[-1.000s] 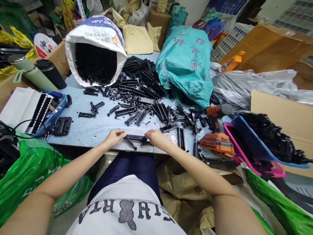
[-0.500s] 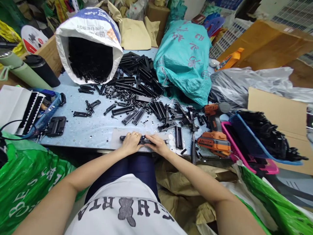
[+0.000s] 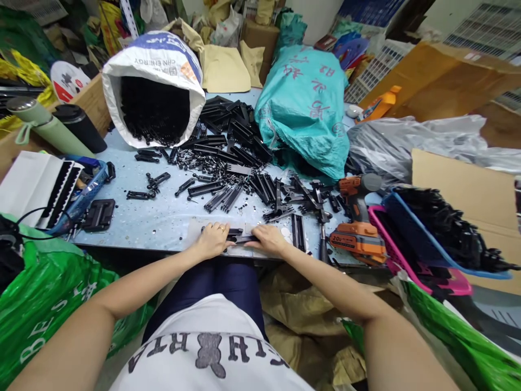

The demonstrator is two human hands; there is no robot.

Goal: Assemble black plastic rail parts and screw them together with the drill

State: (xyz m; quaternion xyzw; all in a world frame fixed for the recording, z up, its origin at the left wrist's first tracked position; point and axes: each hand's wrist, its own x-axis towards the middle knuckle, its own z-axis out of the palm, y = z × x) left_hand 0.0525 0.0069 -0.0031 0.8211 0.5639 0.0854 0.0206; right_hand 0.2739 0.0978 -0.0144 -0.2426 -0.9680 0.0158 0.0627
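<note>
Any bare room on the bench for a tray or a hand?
Best: the tabletop at left front, between the black square bracket and the left hand; only specks there. Narrower: between the left blue basket and the loose black arms. Crowded: the centre pile and around the cordless drill.

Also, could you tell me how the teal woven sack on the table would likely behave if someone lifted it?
The teal woven sack would probably sag and fold, as its skin is creased. It may be heavy, since it bulges as if well filled, though its contents are hidden. It might spill too: its near end looks dark and open towards the black plastic parts.
</note>
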